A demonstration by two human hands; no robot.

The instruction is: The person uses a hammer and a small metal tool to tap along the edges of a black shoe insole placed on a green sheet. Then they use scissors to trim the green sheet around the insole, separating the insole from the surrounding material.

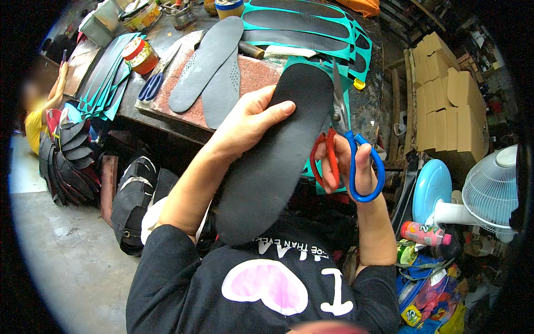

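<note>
In my left hand (pixel 247 119) is a long black shoe insole (pixel 267 167), with my thumb lying over its upper face. It slants across the front of my shirt, its upper end over the table edge. My right hand (pixel 362 170) has its fingers through the handles of a pair of scissors (pixel 339 108), one loop red and one blue. The blades point away from me along the insole's right edge and look slightly apart; whether they touch it I cannot tell. Teal-backed sheet material (pixel 345 83) shows behind the blades.
Two grey insoles (pixel 214 50) lie crossed on a reddish slab (pixel 258 75), near blue-handled scissors (pixel 151 86) and a red-lidded jar (pixel 140 55). Teal-edged black sheets (pixel 300 28) cover the table's back. Cartons (pixel 445 106) and a white fan (pixel 489 189) stand right. Another person (pixel 36 119) is far left.
</note>
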